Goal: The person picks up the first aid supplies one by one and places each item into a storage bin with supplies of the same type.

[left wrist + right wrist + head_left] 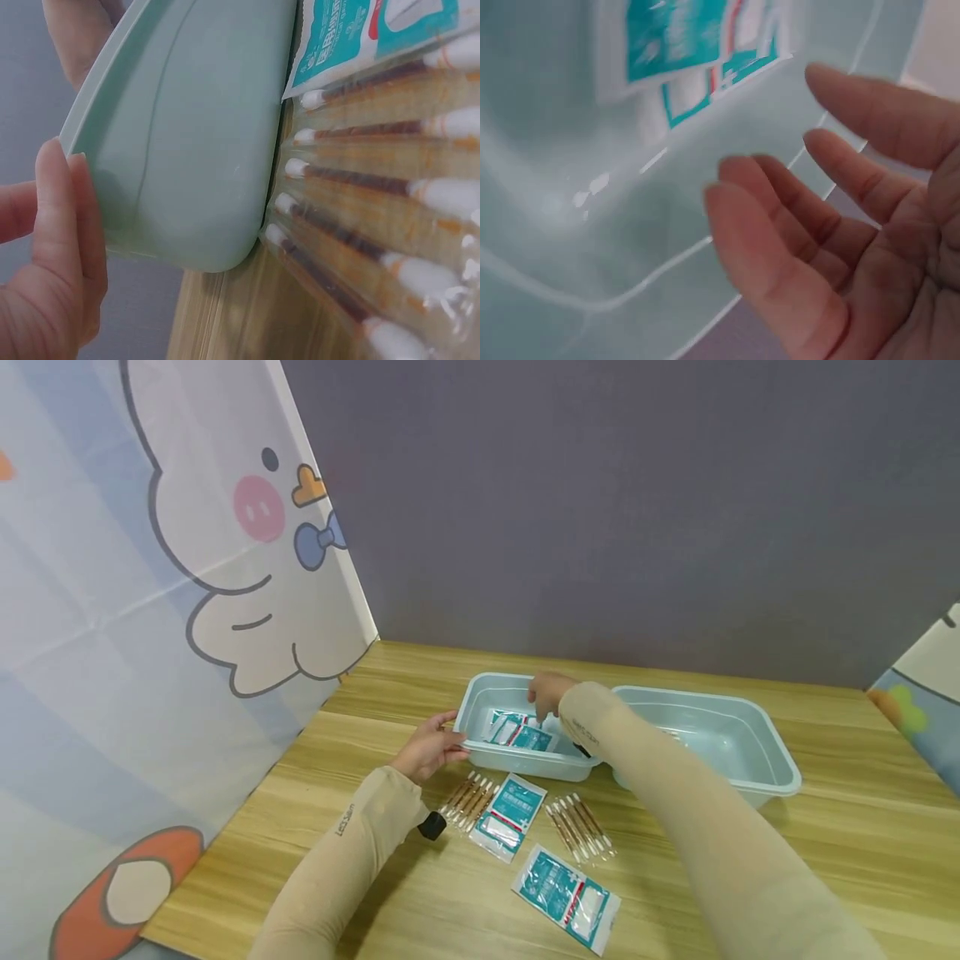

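Observation:
My left hand (431,749) grips the left end of a pale green plastic tub (528,765). In the left wrist view its fingers (58,217) lie at the rim. Inside this tub are teal-and-white sealed packets (531,737), partly overlapping. Over the tub's right part reaches my right hand (551,692); the right wrist view shows its fingers (742,232) loosely bent, apart, with nothing between them. A plastic sleeve of cotton swabs with brown shafts (352,180) lies on the table just in front of the tub, near my left wrist.
A second green tub (783,777) stands to the right, partly hidden by my right forearm, with something white-tipped inside. On the wooden table (360,718) lie two teal packets (513,806) (570,897) and another swab sleeve (580,828). A grey wall (622,510) rises behind.

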Demonstrator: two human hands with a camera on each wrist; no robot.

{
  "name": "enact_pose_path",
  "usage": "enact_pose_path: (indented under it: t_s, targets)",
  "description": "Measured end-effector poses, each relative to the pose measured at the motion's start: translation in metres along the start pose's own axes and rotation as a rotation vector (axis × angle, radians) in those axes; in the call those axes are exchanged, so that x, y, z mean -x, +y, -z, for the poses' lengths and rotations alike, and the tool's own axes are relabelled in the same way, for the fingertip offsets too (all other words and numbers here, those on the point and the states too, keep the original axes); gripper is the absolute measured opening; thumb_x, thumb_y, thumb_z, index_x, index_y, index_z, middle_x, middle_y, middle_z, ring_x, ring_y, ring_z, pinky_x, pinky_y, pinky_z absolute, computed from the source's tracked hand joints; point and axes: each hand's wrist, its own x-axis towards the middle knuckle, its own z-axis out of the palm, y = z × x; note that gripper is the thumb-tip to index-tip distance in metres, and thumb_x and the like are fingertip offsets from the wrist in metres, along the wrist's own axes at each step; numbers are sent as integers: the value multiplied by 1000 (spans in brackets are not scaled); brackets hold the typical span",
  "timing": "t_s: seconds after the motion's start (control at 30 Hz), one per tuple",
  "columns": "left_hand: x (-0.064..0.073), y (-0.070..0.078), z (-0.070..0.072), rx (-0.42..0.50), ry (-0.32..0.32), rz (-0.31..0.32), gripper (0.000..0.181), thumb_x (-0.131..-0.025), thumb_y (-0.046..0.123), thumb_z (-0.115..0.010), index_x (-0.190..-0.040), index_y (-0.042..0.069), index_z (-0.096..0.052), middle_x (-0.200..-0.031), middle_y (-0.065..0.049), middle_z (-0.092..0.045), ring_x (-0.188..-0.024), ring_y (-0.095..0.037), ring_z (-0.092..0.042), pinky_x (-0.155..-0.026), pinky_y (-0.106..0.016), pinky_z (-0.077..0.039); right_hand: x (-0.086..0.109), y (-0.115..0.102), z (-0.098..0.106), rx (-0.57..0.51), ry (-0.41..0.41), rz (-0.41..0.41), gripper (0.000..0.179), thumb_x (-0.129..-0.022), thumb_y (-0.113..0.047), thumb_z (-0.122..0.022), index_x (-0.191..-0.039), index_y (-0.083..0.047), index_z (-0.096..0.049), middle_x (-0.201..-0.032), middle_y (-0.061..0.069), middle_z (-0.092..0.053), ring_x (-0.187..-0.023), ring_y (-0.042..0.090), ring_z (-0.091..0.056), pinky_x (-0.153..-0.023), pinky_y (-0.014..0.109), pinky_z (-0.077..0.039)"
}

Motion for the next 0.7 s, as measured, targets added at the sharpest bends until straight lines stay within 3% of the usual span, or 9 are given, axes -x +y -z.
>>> enact_pose_path:
  t_s: [0.17,0.23,0.4,0.5,0.7]
  targets:
    - [0,0,1,-4,-19,-9,57,-94,-13,-44,-147,-7,-23,-107,-28,-48,-63,-15,-57,-61,-19,-56,10,5,5,-1,-24,-9,49,-87,-9,-69,-133,-2,-53,-130,16,-53,-94,28,-61,-78,37,-54]
    - [-1,1,0,-10,-22,-12,57,-94,-13,-44,-147,-7,-22,-108,-29,-48,-63,-14,-57,-60,-19,-56,15,8,8,-4,-17,-1,50,-87,-11,-70,-134,-3,-53,-131,17,-52,-93,29,-61,-73,37,-55]
    - [-2,3,-1,-17,-25,-10,58,-94,-13,-43,-147,-7,-21,-114,-33,-45,-63,-14,-57,-61,-19,-56,32,11,5,0,-5,78,46,-87,-14,-70,-129,-4,-56,-114,14,-58,-86,29,-61,-57,34,-56]
    - [-1,2,-1,-21,-20,-7,57,-95,-13,-43,-147,-7,-21,-117,-35,-43,-64,-14,-57,-64,-21,-57,47,9,-3,6,15,136,42,-87,-14,-70,-127,-5,-58,-109,12,-59,-78,26,-61,-55,35,-56]
    - [0,1,1,-18,-14,1,57,-94,-13,-44,-147,-6,-22,-117,-35,-43,-64,-14,-57,-67,-22,-57,81,2,-15,5,74,238,41,-86,-11,-72,-124,-5,-59,-91,11,-60,-54,18,-52,-45,33,-51]
